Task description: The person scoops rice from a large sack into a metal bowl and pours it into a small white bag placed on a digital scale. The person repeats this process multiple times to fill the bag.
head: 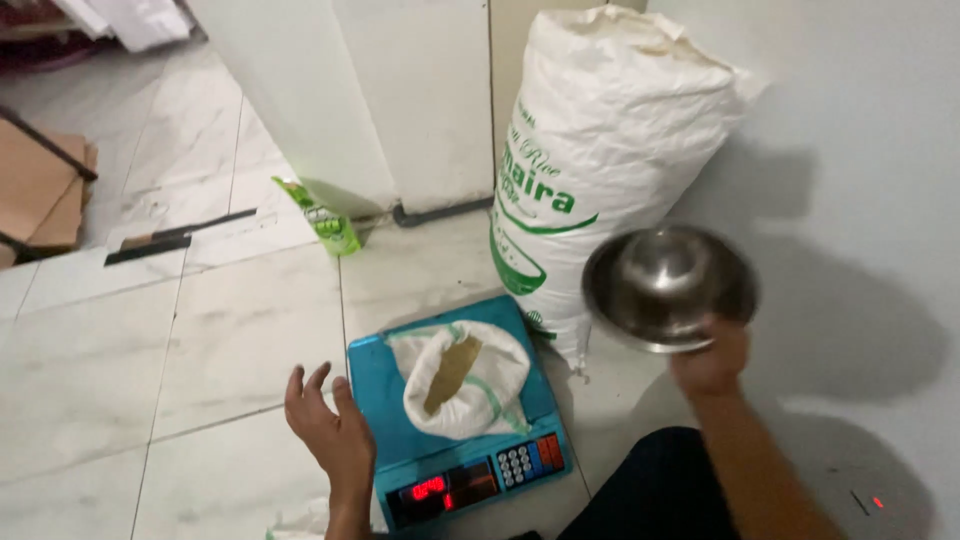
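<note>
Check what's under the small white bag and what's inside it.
The small white bag sits on a blue digital scale; the platform beneath it is covered. Its open mouth shows brownish contents, kind unclear. Right hand holds a steel bowl.

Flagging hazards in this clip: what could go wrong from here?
1. The right hand grips the steel bowl only by its rim, tilted in the air; it could slip and drop.
2. The small open bag slumps on the blue scale; a nudge from the left hand beside it might spill its contents.
3. The tall sack leans on the wall and could topple onto the scale.
</note>
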